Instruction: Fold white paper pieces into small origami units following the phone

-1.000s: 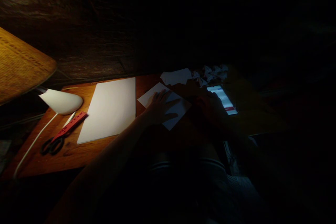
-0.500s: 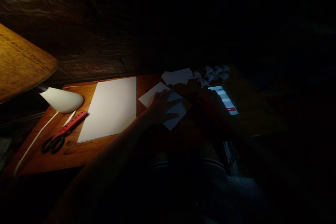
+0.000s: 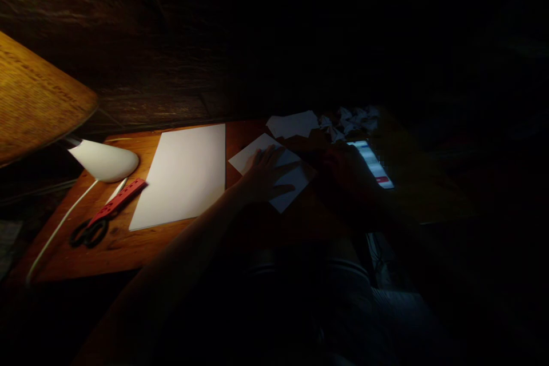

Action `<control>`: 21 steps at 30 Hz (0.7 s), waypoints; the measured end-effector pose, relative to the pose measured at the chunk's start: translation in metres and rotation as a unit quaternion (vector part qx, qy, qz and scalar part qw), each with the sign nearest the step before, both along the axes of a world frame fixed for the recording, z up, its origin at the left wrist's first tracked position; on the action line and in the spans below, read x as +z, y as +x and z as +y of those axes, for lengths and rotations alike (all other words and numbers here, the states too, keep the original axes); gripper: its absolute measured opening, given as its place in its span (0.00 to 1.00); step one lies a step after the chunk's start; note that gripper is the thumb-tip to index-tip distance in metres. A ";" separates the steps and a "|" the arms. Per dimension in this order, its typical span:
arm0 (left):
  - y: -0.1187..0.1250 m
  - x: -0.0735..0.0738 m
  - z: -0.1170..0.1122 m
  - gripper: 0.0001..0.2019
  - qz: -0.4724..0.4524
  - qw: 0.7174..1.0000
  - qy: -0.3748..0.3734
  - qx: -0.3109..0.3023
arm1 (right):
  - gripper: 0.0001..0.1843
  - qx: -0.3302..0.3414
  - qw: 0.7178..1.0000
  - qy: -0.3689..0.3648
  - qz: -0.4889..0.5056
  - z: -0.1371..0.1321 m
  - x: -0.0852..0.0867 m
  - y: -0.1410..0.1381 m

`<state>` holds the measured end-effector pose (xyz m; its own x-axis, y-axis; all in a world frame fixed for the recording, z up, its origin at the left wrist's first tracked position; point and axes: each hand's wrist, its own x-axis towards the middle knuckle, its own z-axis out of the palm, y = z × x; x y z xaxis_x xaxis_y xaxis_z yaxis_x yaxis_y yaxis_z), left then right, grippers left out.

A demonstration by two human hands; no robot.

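Note:
A white square of paper (image 3: 283, 199) lies turned like a diamond on the wooden table. Across it my left hand (image 3: 268, 174) rests flat with its fingers spread. My right hand (image 3: 343, 168) is a dark shape between the paper's right corner and a lit phone (image 3: 372, 163); its fingers are lost in shadow, so whether it touches the paper does not show. Left of the square lies a larger stack of white paper sheets (image 3: 184, 174).
At the left stands a lamp with a white base (image 3: 107, 161) and tan shade (image 3: 38, 97). Scissors with a red cover (image 3: 118, 201) and black handles lie before it. Cut paper pieces (image 3: 294, 124) and several small folded paper shapes (image 3: 351, 120) lie along the back.
The view has shifted slightly, so everything sits a little further right. Both hands keep about the same place by the paper.

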<state>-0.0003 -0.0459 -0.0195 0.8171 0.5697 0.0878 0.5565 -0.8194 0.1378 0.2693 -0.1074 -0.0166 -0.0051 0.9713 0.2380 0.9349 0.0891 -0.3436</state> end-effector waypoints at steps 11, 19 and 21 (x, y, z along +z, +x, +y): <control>0.000 0.003 0.000 0.33 0.012 1.000 -0.008 0.003 | 0.11 0.021 0.999 -0.013 0.026 0.015 0.016 -0.023; 0.000 0.002 0.001 0.34 0.004 1.000 -0.011 -0.004 | 0.10 -0.030 0.999 0.016 -0.013 0.009 0.003 -0.003; 0.000 0.000 0.002 0.34 0.001 1.000 -0.008 -0.005 | 0.10 -0.012 1.000 0.013 -0.008 0.012 0.003 -0.004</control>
<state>-0.0007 -0.0441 -0.0191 0.8229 0.5629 0.0766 0.5488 -0.8225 0.1492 0.2649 -0.0955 -0.0138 0.0138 0.9648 0.2627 0.9425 0.0752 -0.3258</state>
